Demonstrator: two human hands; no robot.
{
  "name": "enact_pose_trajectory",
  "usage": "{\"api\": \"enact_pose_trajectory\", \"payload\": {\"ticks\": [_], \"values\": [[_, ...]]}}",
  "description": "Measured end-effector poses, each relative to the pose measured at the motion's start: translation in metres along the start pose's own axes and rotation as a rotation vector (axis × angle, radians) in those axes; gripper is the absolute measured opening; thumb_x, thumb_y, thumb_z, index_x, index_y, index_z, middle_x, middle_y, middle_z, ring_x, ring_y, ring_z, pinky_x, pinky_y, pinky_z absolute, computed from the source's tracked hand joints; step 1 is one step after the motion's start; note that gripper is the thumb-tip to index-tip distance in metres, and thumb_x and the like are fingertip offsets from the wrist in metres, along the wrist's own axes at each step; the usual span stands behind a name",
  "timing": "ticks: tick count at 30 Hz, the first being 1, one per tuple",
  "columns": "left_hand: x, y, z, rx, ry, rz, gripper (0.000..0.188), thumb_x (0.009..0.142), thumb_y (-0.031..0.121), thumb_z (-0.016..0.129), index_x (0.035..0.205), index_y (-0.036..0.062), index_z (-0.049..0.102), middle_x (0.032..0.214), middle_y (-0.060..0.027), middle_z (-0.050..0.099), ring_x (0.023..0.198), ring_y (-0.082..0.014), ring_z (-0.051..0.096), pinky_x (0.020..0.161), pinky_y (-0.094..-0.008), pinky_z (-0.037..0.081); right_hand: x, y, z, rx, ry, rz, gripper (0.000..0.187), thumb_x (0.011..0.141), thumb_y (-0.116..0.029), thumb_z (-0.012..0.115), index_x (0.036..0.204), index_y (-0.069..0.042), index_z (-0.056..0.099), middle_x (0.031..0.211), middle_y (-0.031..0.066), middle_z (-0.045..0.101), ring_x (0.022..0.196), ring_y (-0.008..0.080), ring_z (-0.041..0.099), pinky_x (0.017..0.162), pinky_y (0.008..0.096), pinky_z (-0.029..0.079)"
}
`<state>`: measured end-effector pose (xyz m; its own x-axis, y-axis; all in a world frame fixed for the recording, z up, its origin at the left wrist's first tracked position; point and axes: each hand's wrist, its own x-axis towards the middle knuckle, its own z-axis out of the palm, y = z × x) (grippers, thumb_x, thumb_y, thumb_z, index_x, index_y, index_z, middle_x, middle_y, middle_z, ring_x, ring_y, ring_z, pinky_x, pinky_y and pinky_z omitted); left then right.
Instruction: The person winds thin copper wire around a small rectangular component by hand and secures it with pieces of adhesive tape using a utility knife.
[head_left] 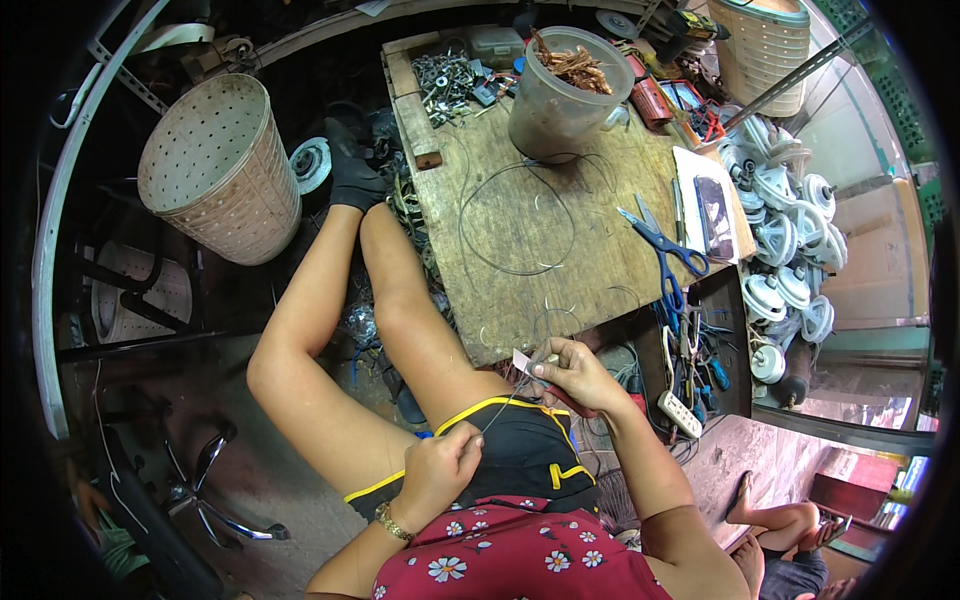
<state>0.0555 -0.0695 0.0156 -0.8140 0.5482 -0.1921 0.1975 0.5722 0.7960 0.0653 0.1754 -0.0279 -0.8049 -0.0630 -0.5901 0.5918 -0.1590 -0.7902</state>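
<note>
In the lower centre of the frame, the left hand [443, 467] pinches a thin grey wire [503, 408] running up toward the right hand [578, 375], which grips a red-handled tool [568, 400]. A taut wire, fingertips clear of the tool's hidden end, should help control.

Workshop interior with worn wooden tabletop [600, 250].
Grey floor [265, 440] below; shiny-legged chair base [212, 452], lower left; metal frame [45, 240], far left; bright glass panel [860, 270], right.
</note>
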Motion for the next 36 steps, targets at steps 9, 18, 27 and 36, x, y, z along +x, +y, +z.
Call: {"api": "enact_pose_trajectory", "payload": {"ticks": [9,18,27,36], "values": [[-0.012,-0.009,-0.021,0.088,-0.094,0.017,0.002,0.079,0.010,0.061,0.078,0.0076,0.060,0.053,-0.0114,0.054,0.046,-0.0259,0.057,0.045,-0.0348,0.042,0.004,0.005,-0.013,-0.006,0.015,-0.023,0.014,0.087,-0.011,0.059,0.092,0.001,0.053,0.067,0.0066,0.061,0.049,0.0105,0.056,0.040,0.0229,0.041],[-0.023,-0.018,-0.041,0.089,-0.187,-0.002,0.003,0.079,0.009,0.060,0.080,0.0062,0.061,0.061,-0.0110,0.058,0.050,-0.0268,0.059,0.048,-0.0348,0.044,0.003,-0.012,-0.023,-0.005,0.041,0.000,0.014,0.087,-0.010,0.059,0.092,0.002,0.054,0.068,0.0081,0.062,0.054,0.0113,0.058,0.047,0.0222,0.045],[-0.026,-0.038,-0.049,0.039,-0.308,-0.081,0.008,0.082,0.014,0.057,0.081,0.0069,0.061,0.062,-0.0108,0.057,0.053,-0.0255,0.057,0.052,-0.0346,0.043,0.008,-0.001,-0.025,-0.061,0.025,0.020,0.014,0.087,-0.010,0.060,0.092,0.001,0.055,0.071,0.0064,0.063,0.055,0.0092,0.056,0.047,0.0216,0.043],[0.025,0.000,-0.016,0.385,-0.134,0.104,0.042,0.080,0.029,0.062,0.113,0.0039,0.052,0.122,-0.0122,0.047,0.114,-0.0308,0.041,0.092,-0.0445,0.031,-0.005,-0.030,0.009,0.012,-0.010,0.018,0.011,0.088,-0.006,0.058,0.094,0.002,0.052,0.069,0.0055,0.061,0.059,0.0099,0.058,0.051,0.0229,0.048]]}}
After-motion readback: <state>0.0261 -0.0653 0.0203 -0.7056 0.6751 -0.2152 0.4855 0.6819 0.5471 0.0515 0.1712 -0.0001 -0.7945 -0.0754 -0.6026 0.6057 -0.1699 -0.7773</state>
